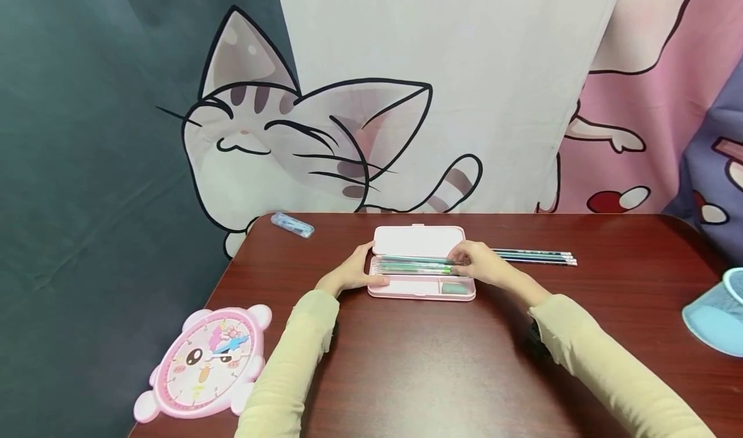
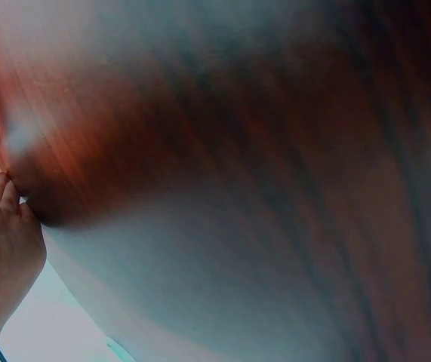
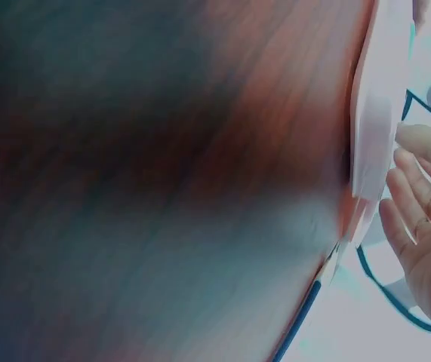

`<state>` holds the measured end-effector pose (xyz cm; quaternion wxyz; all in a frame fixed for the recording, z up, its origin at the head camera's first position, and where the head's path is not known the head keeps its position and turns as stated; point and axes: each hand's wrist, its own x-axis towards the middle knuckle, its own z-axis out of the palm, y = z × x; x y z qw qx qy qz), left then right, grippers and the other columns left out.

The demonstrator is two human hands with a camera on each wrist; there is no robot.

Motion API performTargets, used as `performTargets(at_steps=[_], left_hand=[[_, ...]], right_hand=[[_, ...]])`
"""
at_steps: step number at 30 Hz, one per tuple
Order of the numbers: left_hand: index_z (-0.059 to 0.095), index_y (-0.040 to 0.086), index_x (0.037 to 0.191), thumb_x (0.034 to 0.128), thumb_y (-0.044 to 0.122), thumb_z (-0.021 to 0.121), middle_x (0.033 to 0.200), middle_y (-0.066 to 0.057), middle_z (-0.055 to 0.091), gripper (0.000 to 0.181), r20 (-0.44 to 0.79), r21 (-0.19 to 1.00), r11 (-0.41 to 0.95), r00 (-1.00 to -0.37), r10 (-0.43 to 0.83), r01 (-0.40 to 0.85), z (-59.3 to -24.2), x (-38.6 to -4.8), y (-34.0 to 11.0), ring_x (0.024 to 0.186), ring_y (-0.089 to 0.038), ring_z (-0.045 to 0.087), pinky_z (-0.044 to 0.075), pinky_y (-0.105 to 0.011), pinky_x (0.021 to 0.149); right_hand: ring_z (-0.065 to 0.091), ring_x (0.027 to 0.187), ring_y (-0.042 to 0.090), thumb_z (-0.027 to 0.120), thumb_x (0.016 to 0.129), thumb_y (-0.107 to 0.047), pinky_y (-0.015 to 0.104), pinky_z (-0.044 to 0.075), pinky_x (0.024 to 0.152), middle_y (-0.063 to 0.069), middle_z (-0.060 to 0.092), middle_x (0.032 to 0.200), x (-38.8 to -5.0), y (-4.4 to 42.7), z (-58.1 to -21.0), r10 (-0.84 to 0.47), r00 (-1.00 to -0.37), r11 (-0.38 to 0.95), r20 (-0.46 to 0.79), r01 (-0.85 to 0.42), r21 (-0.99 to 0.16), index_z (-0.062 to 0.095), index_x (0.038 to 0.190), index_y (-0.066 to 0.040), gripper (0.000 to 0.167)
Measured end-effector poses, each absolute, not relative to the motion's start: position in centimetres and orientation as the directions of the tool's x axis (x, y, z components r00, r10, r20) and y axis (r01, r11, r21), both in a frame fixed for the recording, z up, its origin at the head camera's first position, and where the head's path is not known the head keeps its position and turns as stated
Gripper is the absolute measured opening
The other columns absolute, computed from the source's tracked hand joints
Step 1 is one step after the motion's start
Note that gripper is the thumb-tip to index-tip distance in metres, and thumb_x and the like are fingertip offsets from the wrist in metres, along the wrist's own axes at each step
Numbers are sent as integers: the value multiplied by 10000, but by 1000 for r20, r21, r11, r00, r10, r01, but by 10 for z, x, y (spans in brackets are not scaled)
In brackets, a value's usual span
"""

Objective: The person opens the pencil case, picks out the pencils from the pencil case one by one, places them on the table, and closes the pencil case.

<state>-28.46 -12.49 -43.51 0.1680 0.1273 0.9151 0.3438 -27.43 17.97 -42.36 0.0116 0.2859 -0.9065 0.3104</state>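
An open pink pencil case (image 1: 413, 288) lies on the table, its lid tilted up at the back. Several green and clear pens or pencils (image 1: 409, 266) lie lengthwise in it, and a grey-green block (image 1: 455, 288) sits in a front compartment at the right. The left hand (image 1: 351, 271) grips the case's left end, thumb on the front part and fingers at the back. At the right end, the right hand (image 1: 478, 264) rests over the ends of the pens. In the right wrist view the right hand (image 3: 426, 219) has fairly straight fingers beside the case (image 3: 377, 113).
Several dark pencils (image 1: 540, 257) lie on the table (image 1: 429, 367) right of the case, behind the right hand. A blue packet (image 1: 293, 225) lies at the back left. A pink animal-shaped clock (image 1: 203, 370) is at the front left, a light-blue mesh holder (image 1: 716, 312) at the right edge.
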Motion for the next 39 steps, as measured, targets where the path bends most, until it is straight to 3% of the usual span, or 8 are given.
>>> performTargets(at_steps=[6,13,18,25,32,39], left_hand=[[137,167,1469,711,423,749,1498,-70,198,1008,-218,675,728,-910,353,120,-436,-286,-122,1371,-204,220,217,-403,1120],[137,149,1467,718,422,743,1494,-80,204,1001,-212,675,727,-911,354,126,-434,-285,-122,1366,-217,229,221,-421,1116],[141,153,1468,711,413,752,1497,-80,200,1006,-212,684,720,-913,349,117,-435,-285,-123,1371,-211,221,218,-410,1118],[143,139,1467,721,397,745,1497,-88,203,992,-205,673,727,-911,358,134,-438,-287,-124,1378,-211,214,218,-398,1118],[147,130,1466,720,382,750,1498,-90,202,991,-202,678,724,-914,351,128,-436,-286,-125,1377,-211,215,222,-396,1117],[153,129,1464,721,380,751,1494,-90,210,987,-204,678,725,-916,346,122,-437,-285,-124,1373,-214,223,228,-400,1114]], right_hand=[[610,810,196,694,731,-9,383,495,729,46,626,852,-277,174,-422,-562,-811,718,162,-576,-391,655,895,-36,171],[556,692,120,671,700,11,291,470,632,16,596,779,-277,168,-418,-616,-751,717,237,-660,-224,667,832,-61,150],[555,674,112,652,699,24,282,470,622,23,603,779,-276,167,-417,-642,-723,706,256,-687,-173,667,821,-54,146],[512,694,102,656,736,-6,268,457,631,30,567,798,-279,172,-417,-638,-745,685,194,-664,-299,648,868,-26,134],[507,711,111,653,761,-21,246,460,632,47,555,779,-279,179,-421,-620,-720,575,313,-688,-443,636,856,-5,98],[559,793,117,619,825,-19,301,498,723,75,618,845,-275,185,-423,-526,-797,570,297,-590,-572,630,886,-15,62]])
